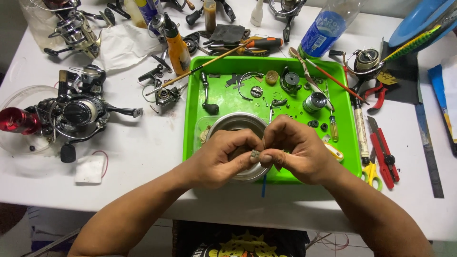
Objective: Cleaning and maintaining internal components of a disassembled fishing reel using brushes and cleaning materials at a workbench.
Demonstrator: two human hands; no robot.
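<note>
The small grey part [255, 154] sits pinched between both grips, left hand [223, 157] and right hand [295, 150] pressed together on it (fingertips meeting), directly above the round metal tin [236, 123] in the green tray [195, 119].

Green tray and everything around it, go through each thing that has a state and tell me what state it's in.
Left hand: pinching a small grey part.
Right hand: pinching the same part.
Green tray: flat on the table, strewn with reel parts.
Metal bowl: upright in the tray.
Fishing reel: intact, on its side.
Blue bottle: lying down.
</note>
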